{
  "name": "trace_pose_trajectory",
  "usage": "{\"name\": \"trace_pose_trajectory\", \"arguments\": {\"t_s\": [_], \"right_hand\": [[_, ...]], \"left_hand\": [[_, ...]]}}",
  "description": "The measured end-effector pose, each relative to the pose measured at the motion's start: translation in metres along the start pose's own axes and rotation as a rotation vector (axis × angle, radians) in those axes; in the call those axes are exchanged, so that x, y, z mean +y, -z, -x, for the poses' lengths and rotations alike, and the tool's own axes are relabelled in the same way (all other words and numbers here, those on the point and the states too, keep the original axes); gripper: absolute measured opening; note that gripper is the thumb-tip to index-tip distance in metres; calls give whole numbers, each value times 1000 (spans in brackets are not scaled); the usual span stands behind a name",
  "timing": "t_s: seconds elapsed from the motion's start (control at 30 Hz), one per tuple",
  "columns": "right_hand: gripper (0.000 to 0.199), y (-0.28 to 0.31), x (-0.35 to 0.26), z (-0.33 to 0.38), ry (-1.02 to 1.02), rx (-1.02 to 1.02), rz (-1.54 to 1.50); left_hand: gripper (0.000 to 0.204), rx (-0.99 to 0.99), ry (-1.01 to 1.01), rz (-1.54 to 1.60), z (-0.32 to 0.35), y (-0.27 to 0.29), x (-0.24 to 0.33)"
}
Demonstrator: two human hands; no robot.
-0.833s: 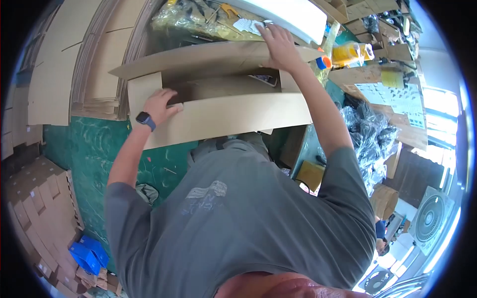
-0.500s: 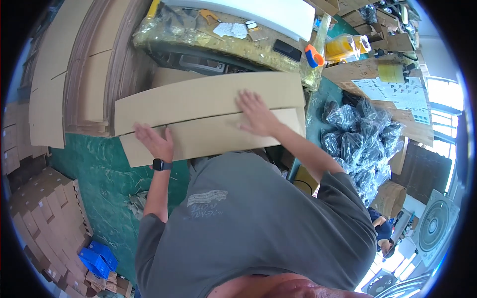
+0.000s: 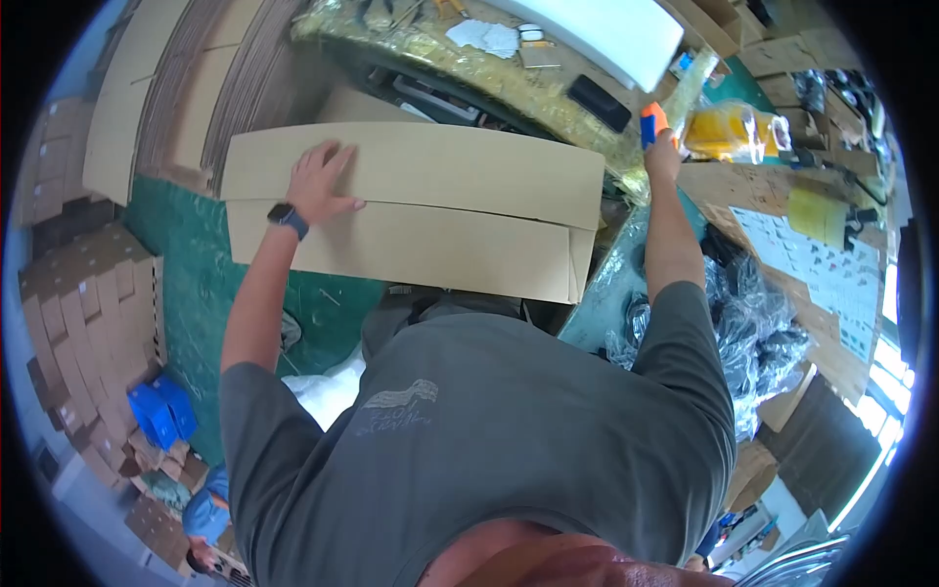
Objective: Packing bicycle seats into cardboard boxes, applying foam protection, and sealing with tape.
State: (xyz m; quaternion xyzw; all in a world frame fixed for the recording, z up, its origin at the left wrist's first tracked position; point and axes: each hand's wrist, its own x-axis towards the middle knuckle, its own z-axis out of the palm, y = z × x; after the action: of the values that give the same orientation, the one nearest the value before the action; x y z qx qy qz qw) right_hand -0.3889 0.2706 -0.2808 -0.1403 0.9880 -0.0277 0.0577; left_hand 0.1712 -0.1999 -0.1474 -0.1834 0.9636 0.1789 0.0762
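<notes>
A long brown cardboard box (image 3: 411, 249) lies across in front of me, its two long top flaps folded in so they meet along a narrow seam. My left hand (image 3: 318, 188), a watch on its wrist, rests open on the left part of the flaps, fingers spread over the seam. Out to the right, my right hand (image 3: 664, 157) is closed on an orange and blue tape dispenser (image 3: 653, 121) at the workbench corner. Its fingers are partly hidden.
Beyond the box stands a film-covered workbench (image 3: 421, 54) carrying a black phone (image 3: 599, 103) and a white foam block (image 3: 616, 39). Yellow tape rolls (image 3: 729, 132) sit at its right. Stacked flat cardboard (image 3: 186, 98) stands left; plastic-wrapped bundles (image 3: 753, 323) lie right. Another person (image 3: 205, 514) is behind me, lower left.
My right hand has left the box flaps and reached out right to the tape dispenser, now tilted differently. My left hand has slid further onto the flaps. The whole view has turned slightly.
</notes>
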Motion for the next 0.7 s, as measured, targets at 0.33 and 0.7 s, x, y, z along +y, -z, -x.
{"name": "trace_pose_trajectory", "arguments": {"t_s": [0.33,0.7], "right_hand": [[53,144,-227,194,149,-183,-1111],[25,47,-528,85,-137,-1290,-386]], "left_hand": [[142,-94,-181,-100,-21,-6,-40],[128,-8,-272,115,-20,-9,-51]]}}
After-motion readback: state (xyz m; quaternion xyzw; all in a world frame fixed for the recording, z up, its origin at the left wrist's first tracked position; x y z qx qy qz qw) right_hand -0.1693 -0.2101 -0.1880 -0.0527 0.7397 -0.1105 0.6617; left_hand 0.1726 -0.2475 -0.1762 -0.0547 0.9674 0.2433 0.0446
